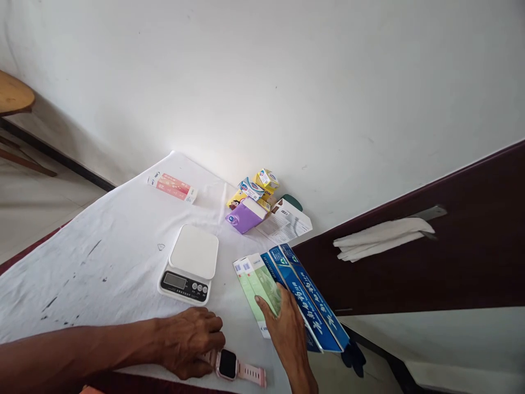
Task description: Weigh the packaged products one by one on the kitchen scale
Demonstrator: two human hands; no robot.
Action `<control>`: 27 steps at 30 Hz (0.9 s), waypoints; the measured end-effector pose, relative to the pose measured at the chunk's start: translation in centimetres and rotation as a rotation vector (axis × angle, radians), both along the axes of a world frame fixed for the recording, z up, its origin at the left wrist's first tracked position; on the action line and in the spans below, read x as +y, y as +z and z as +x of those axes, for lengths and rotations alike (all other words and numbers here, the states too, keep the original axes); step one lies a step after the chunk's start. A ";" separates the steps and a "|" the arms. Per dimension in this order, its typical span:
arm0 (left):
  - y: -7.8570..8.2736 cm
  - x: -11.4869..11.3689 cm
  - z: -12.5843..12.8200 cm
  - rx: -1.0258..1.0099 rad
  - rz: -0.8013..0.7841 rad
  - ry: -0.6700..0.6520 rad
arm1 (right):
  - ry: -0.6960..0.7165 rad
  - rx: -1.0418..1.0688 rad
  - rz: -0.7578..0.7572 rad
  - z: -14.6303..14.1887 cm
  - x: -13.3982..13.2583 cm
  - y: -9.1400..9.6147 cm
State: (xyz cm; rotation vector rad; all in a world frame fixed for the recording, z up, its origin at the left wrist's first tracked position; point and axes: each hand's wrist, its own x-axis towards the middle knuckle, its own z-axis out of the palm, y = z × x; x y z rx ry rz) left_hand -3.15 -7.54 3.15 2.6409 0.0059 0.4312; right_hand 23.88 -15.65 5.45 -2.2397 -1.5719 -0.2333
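My left hand (192, 342) is closed by the table's near edge, its curled fingers at one end of a pink smartwatch (227, 365) strap. The watch's dark screen faces up and its other strap lies on the cloth. My right hand (287, 328) is closed on a green and white carton (266, 282), thumb on top and fingertips along its right side. A second slim green carton (249, 290) lies against it on the left. Long blue boxes (305, 301) with white characters lie side by side to the right, close to my right fingers.
A white kitchen scale (193, 254) stands mid-table on the white cloth (110, 262). Behind are a purple packet (246, 216), yellow boxes (266, 178) and a white printed box (285, 221). A pink and white carton (172, 187) lies far left. A white towel (381, 239) hangs at right.
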 end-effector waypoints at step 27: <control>-1.7 0.1 0.4 -0.114 0.057 -0.021 | 0.498 0.102 0.013 -9.4 10.4 6.0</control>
